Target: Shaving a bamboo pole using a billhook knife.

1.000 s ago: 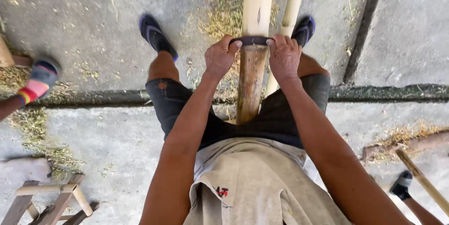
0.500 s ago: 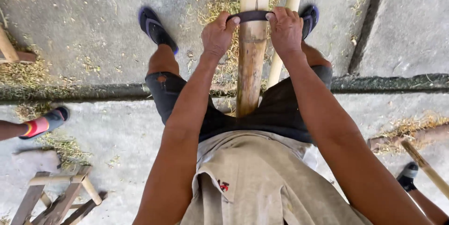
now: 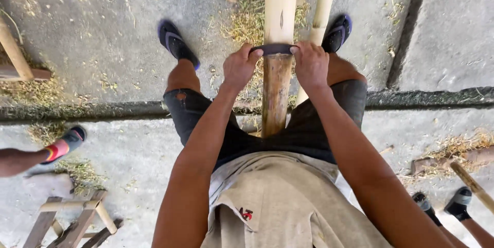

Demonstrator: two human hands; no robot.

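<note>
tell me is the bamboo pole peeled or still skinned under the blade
Partly peeled: the pole is pale beyond the blade, brown below it, between left hand and right hand.

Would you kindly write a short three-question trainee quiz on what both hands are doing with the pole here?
1. True or false: both the left hand and right hand grip the curved blade.
2. The blade lies across: A) the bamboo pole; B) the wooden stool; C) a sandal.
3. Which part of the pole is darker, the part towards the body or the part beyond the blade?

Key: 1 true; 2 A; 3 the part towards the body.
</note>
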